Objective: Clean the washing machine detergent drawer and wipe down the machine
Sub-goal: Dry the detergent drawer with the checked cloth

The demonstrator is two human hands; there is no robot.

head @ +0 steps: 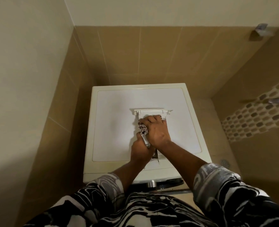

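Note:
A white detergent drawer (151, 112) lies on top of the white washing machine (115, 115), its front panel at the far end. My right hand (156, 130) grips a dark patterned cloth (142, 126) and presses it into the drawer's middle. My left hand (140, 149) grips the drawer's near left side. Most of the drawer's inside is hidden by both hands.
The machine stands in a narrow tiled corner, with walls close on the left and behind. A shower area with a floor drain (225, 163) and a patterned tile strip (256, 115) lies to the right. The machine's door (168, 184) hangs open below the front edge.

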